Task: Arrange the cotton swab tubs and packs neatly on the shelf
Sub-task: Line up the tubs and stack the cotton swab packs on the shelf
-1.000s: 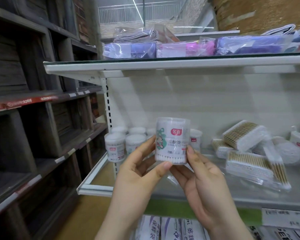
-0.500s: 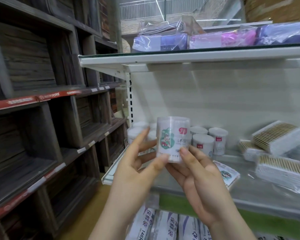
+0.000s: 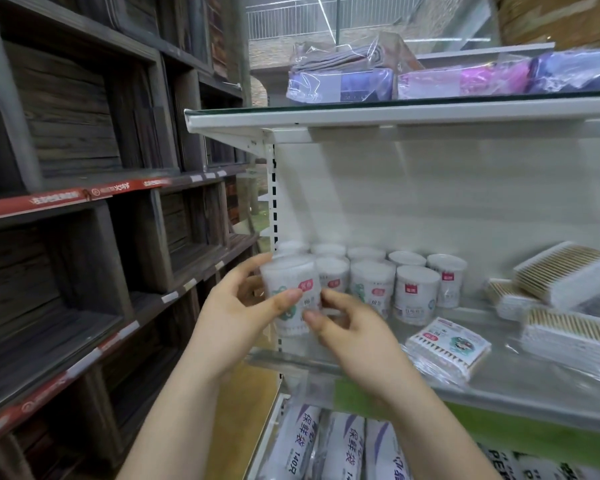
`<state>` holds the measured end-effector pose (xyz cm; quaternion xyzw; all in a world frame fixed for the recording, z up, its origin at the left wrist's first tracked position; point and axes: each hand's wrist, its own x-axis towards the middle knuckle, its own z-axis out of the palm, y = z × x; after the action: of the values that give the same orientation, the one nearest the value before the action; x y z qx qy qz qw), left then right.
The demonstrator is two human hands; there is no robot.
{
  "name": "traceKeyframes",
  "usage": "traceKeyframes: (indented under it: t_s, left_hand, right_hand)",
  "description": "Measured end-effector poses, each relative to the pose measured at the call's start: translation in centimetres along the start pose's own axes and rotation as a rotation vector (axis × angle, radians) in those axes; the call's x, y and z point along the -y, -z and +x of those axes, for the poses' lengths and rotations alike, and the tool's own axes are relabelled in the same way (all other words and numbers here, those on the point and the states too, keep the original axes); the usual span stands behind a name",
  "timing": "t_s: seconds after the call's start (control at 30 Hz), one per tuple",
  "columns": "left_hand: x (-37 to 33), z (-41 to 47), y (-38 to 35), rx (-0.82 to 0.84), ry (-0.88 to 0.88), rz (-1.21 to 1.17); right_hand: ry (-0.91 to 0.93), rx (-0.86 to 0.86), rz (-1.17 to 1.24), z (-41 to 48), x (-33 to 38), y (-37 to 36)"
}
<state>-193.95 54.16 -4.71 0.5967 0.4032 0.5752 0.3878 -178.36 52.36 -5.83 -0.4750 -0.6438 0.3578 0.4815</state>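
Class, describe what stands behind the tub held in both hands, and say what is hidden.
Behind the held tub stand rows of white-lidded swab tubs on the shelf. The held tub and the fingers cover the leftmost ones, so their count cannot be told.

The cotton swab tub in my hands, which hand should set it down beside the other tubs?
Probably left. Your left hand wraps the tub, thumb across its front; the right hand only pinches its lower edge, in front of the standing tubs.

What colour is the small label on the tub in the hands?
Red label on the white tub, seen best in the head view.
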Motion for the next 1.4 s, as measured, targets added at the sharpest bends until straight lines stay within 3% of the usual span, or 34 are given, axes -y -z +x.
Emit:
traceKeyframes:
  t_s: [0.27, 0.53, 0.8, 1.4]
  left_hand:
    - [1.4, 3.5, 1.6, 0.101, 0.007, 0.129]
    - [3.6, 3.8, 2.1, 0.099, 0.018, 0.253]
    - [3.7, 4.8, 2.4, 0.121, 0.030, 0.313]
    - [3.0, 4.8, 2.8, 0.123, 0.004, 0.360]
  right_hand:
    - [-0.150, -0.010, -0.106, 3.7, -0.4, -0.6]
    - [-0.274, 0.053, -0.416, 4.8, -1.0, -2.7]
    - [-0.249, 0.073, -0.552, 4.7, -0.7, -2.3]
    - [-0.211, 0.088, -0.588, 3.5, 0.9, 1.2]
